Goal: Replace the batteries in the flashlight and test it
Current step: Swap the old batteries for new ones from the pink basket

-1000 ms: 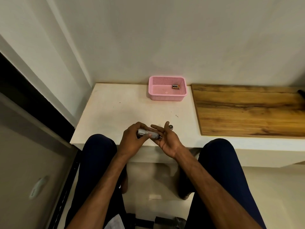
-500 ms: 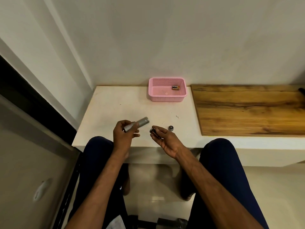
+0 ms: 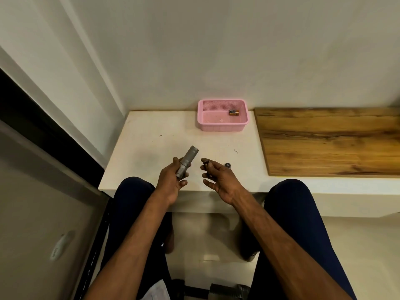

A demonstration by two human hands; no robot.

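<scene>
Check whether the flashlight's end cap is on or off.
Off. The flashlight sits in the left hand; a small round cap lies apart on the white table.

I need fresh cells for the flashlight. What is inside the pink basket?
Two batteries lie side by side near the back right corner of the pink basket. The rest of its floor looks bare; the near wall hides a thin strip.

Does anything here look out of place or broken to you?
Nothing looks damaged or spilled. The flashlight in the left hand is simply apart: its small round cap lies loose on the white table, and the right hand holds a dark piece. Two batteries lie in the pink basket.
</scene>
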